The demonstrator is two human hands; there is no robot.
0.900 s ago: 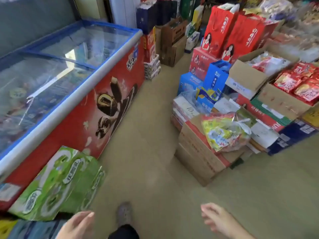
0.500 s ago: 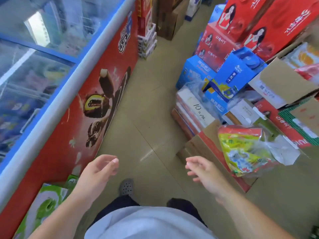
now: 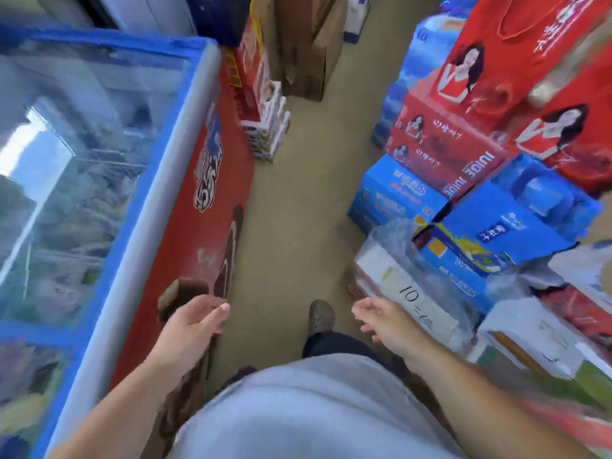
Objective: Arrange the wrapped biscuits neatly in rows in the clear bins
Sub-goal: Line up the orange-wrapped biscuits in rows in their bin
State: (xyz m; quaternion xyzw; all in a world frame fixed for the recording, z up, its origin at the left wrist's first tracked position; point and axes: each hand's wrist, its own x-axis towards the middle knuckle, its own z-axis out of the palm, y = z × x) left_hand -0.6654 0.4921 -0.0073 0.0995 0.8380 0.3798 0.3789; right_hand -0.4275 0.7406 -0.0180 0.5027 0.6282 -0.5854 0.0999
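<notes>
Looking down a shop aisle, much of it motion-blurred. Left hand (image 3: 190, 326) at 7 o'clock, palm turned inward, fingers relaxed and slightly bent, thumb apart, gripping nothing, in the air in front of the red side of the freezer (image 3: 172, 253). Right hand (image 3: 381, 321) at 5 o'clock, fingers loose and lightly curled, likewise empty, hovering near the corner of a plastic-wrapped pack (image 3: 414, 293) marked "10". Between the hands, a grey shoe (image 3: 320, 314) on the tan floor (image 3: 298, 210), a dark trouser leg (image 3: 334, 344) behind it, a pale grey shirt (image 3: 314, 409) filling 6 o'clock.

Freezer stretched along 8 to 11 o'clock: blue-framed glass lid, grey rim, ice-cream pictures on the red panel. At its far end, toward 12 o'clock, a stack of white boxes (image 3: 270, 127) on the floor, with brown cartons (image 3: 308, 61) just beyond.

From 1 to 3 o'clock, red cartons (image 3: 440, 150) with a printed figure, piled on blue cartons (image 3: 397, 193); lowest blue carton touching the wrapped pack. At 4 o'clock, more boxes, too blurred to tell apart.

Biscuits and bins: place not to be told from this view.
</notes>
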